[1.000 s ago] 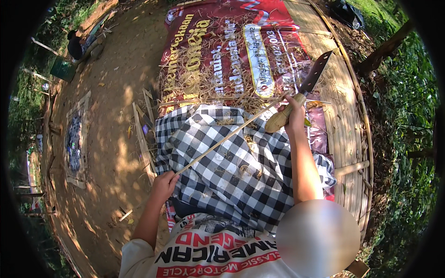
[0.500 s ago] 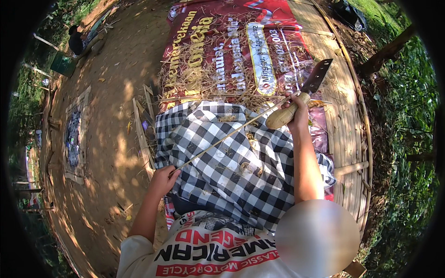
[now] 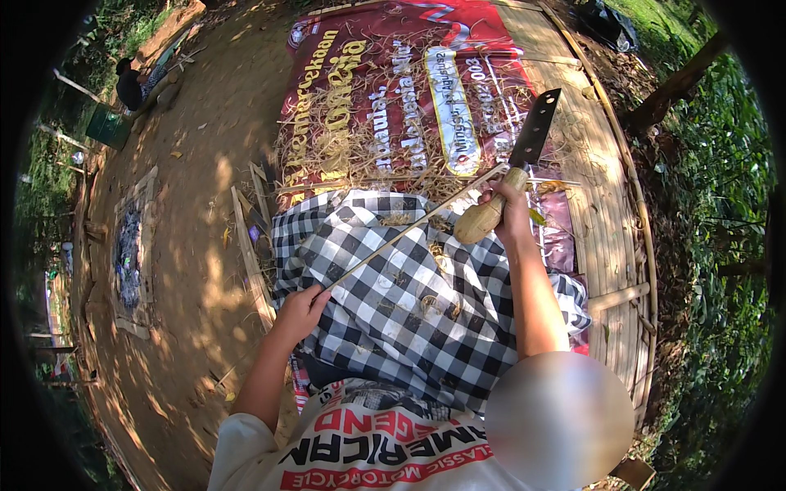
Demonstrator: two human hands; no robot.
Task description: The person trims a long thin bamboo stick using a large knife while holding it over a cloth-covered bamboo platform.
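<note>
A thin bamboo strip (image 3: 401, 236) slants across my lap, over a black-and-white checkered cloth (image 3: 393, 303) dotted with shavings. Its near end is pinched in my left hand (image 3: 303, 311). My right hand (image 3: 509, 209) is wrapped round the thick wooden handle of a large knife (image 3: 481, 217). The dark blade, with a row of holes, points up and away to the right. The strip's far end lies beside the handle and my right fingers; whether those fingers touch it I cannot tell.
A red printed banner (image 3: 393, 82) strewn with curly shavings covers part of a bamboo platform (image 3: 610, 213). Wooden slats (image 3: 250, 245) stand at its left edge. A framed pit (image 3: 131, 245) lies on the dirt ground, with a person (image 3: 131, 83) sitting beyond near a green bin (image 3: 108, 125).
My right hand and the knife have shifted slightly left and the blade stands steeper. My left hand has moved a little up and right with the strip.
</note>
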